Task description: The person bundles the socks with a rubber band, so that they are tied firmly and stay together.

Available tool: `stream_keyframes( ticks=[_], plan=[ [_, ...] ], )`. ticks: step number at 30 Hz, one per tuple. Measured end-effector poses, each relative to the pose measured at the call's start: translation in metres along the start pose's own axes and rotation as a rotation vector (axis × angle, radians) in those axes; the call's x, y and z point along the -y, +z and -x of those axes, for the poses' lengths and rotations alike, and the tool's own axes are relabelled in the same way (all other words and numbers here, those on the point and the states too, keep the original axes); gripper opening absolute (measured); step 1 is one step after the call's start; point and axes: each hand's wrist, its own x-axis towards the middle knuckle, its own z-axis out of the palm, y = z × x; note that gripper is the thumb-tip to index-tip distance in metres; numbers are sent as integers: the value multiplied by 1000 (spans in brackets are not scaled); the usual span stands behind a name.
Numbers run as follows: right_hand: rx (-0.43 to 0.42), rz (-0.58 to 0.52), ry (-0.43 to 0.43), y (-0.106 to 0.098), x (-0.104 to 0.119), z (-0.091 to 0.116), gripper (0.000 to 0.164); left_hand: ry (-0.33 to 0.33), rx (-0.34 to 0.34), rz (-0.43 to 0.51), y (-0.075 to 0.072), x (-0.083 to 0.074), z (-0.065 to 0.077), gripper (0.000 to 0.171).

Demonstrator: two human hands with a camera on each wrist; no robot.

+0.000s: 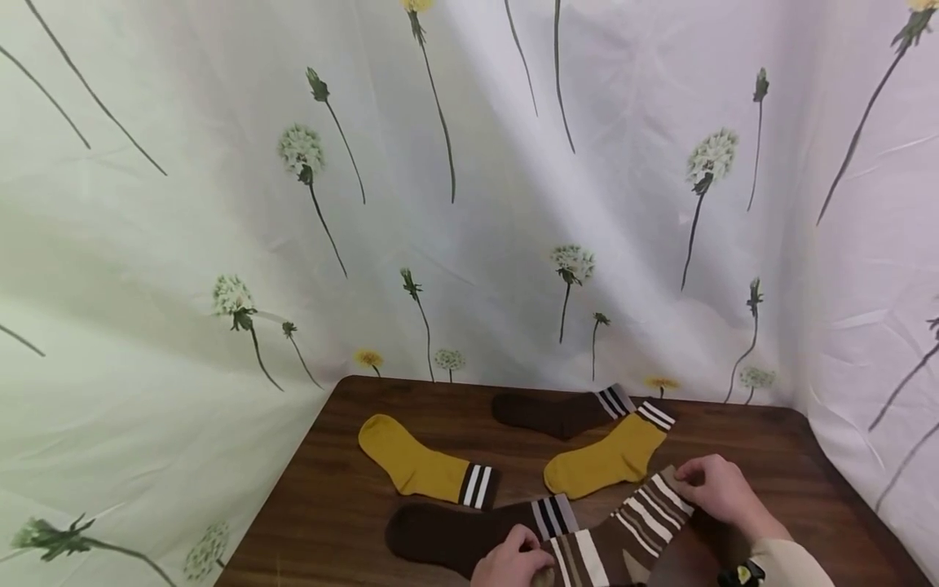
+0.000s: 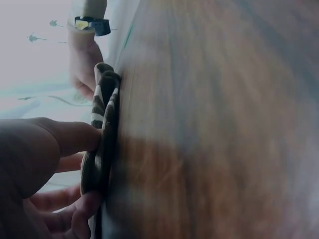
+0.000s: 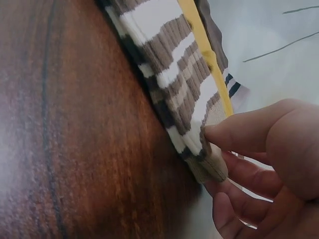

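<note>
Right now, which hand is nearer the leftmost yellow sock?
Left: the left hand is in front and right of the yellow sock, a brown sock between; the right hand is farther right, pinching the striped sock's cuff.

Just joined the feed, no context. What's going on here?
A person is handling a striped sock: the right hand pinches its cuff and the left hand holds the other end. Four more socks lie flat on the wooden table: a left yellow sock, a right yellow sock, a far dark brown sock and a near dark brown sock.
</note>
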Motion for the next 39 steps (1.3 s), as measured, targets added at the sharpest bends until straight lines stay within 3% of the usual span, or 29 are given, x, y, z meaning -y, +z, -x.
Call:
stream_keyframes(
  ticks=[2,3,8,10,15,31,39],
  plan=[
    [3,-3,-2,-1,2,0,7,123,-19,-107,-6,1,2,7],
    [4,-4,-3,-1,2,1,7,129,-18,-115,-7,3,2,9],
    [16,-4,-3,-3,5,3,9,112,53,-88,-13,13,-3,22],
    [10,5,-13,-2,5,5,9,106,59,-103,-16,14,-3,20],
    [-7,21,-38,-1,8,12,9,118,43,-150,-26,13,-2,15],
    [-2,4,-112,10,5,27,12,69,0,-138,-49,23,-3,17],
    [0,-25,-145,15,4,37,12,78,-79,-194,-53,28,-1,14]
  ],
)
